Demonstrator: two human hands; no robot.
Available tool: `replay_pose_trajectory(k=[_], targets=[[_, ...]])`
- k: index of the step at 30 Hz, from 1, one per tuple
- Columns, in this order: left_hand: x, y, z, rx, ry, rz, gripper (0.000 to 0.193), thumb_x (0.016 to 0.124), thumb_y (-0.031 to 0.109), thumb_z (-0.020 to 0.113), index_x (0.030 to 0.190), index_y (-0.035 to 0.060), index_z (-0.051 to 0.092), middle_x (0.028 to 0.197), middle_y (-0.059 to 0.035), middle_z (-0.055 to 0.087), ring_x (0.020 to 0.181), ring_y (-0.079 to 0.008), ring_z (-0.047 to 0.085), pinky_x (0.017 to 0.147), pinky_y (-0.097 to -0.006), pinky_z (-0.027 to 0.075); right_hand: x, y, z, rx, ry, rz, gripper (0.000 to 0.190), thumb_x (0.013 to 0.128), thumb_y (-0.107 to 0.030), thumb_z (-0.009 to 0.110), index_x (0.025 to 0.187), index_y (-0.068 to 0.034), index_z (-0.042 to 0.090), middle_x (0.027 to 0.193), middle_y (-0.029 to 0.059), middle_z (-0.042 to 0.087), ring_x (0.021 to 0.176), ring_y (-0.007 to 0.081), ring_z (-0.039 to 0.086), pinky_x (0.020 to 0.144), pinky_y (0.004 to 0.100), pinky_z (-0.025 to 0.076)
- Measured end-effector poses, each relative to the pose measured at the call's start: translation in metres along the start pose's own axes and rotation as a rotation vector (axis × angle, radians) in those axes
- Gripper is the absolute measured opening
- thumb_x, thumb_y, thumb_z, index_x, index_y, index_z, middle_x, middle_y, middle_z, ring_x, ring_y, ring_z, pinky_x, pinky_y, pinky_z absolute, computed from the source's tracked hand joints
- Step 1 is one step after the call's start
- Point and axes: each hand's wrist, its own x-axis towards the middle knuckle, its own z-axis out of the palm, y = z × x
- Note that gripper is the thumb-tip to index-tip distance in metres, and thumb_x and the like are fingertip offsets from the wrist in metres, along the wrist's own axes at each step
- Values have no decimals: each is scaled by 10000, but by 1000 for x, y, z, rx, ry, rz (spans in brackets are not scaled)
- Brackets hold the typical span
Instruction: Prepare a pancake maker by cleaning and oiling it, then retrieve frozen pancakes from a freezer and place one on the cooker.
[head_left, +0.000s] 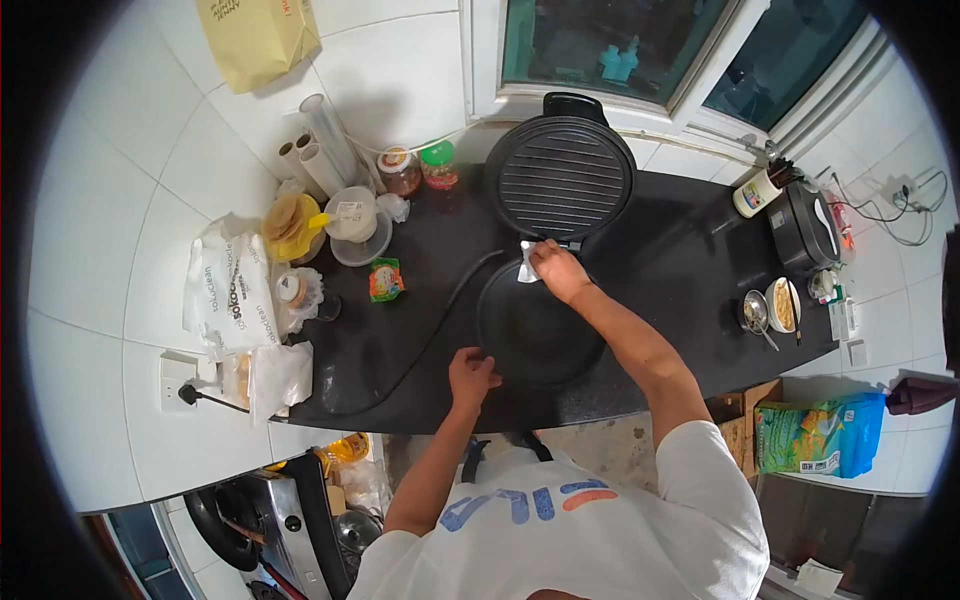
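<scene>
An electric griddle stands unfolded on the dark counter, its ridged upper plate (566, 176) tilted back towards the window and its round lower plate (536, 337) lying flat. My right hand (555, 266) is near the hinge between the plates and pinches a white tissue (528, 262) against the far rim of the lower plate. At the near left edge of that plate is my left hand (472, 379), fingers slightly curled and apart, with nothing seen in it. The black power cord (442, 319) curves from the hinge across the counter to the left.
Jars (399, 172), plastic tubs (352, 217), cardboard tubes and bags stand at the left. A green and orange packet (386, 280) lies nearer the cord. To the right are a bowl of food (783, 305) with chopsticks, a metal bowl (753, 311) with a spoon and a dark utensil box (802, 229).
</scene>
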Motion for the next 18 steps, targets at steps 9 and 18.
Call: replay_pose_trajectory(k=[9,18], targets=[[0,-3,3,-11,-2,21,280,871,8,580,1124,-61,479,797,-123,594,603,-187,635,534,-303,572,-61,36,-13,25,-1,265,144,708,-18,597,829,17,666,898,175,658,861,305,635,788,371,517],[1,-1,2,26,-14,28,291,872,19,574,1132,-69,476,805,-123,600,626,-186,638,545,-305,574,-28,8,-47,483,374,283,142,751,-7,633,892,-8,654,1020,150,616,872,336,631,763,394,530]])
